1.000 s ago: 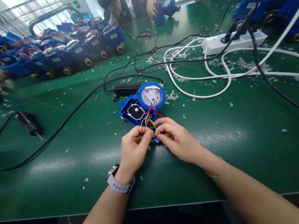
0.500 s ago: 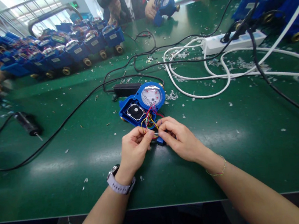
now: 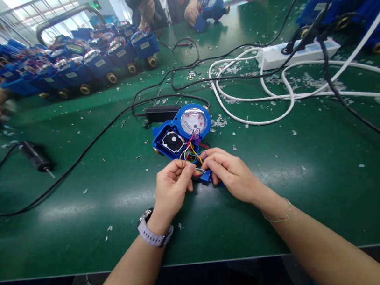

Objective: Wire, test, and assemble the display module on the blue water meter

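Note:
A blue plastic water meter lies open on the green bench mat, its round glass dial facing up. Thin red, yellow, and dark wires rise from its wiring bay. My left hand and my right hand meet just below the meter, fingertips pinching those wires. A small blue part of the meter shows beneath my right fingers, and a short bright metal strand lies between my hands. My fingers hide the wire ends.
Rows of blue meters with brass ends stand at the far left. Co-workers' hands work across the bench. A white power strip, white cable, black cables, and a black adapter lie nearby among scattered scraps.
My right hand has shifted up and left toward the wires, and more of the small blue part now shows. The meter has barely moved, and the far co-worker's meter sits slightly higher.

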A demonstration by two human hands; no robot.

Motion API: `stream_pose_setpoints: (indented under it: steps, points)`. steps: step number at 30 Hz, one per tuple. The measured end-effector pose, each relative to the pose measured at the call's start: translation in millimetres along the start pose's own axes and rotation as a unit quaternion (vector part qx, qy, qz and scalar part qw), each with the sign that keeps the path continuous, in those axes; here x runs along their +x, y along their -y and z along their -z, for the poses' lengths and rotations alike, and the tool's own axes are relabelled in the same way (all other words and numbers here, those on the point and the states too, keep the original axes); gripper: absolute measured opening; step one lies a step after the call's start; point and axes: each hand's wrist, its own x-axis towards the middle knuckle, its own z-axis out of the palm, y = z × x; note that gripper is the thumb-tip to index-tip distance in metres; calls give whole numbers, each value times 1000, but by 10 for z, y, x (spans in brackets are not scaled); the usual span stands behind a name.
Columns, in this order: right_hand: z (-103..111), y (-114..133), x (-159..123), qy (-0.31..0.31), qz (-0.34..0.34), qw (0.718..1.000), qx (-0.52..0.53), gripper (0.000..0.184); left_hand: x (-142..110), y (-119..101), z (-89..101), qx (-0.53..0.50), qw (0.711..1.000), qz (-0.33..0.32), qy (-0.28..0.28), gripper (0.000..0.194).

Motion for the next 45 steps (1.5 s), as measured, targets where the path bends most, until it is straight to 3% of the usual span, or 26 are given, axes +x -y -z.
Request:
stream_pose_setpoints:
  steps: [6,12,21,31,45]
  points:
    - [-2,-29,-13,3,5,1000,5,23,8,43,22,-19,1000,2,-1,29]
    - [-33,-41,-34,-4,1,1000,-9,4,-4,37,40,-7,1000,-7,-7,27]
    - [-52,-56,-24,-14,21,1000,-3,18,-12,17,27,2,1000,-6,-13,26]
    - [-126,-85,-22,-41,11,999,17,9,0,21,29,21,999,-29,-18,21]
    - [-73,-105,-20,-3,2,1000,27,17,-7,-2,26,46,997,-48,-26,14]
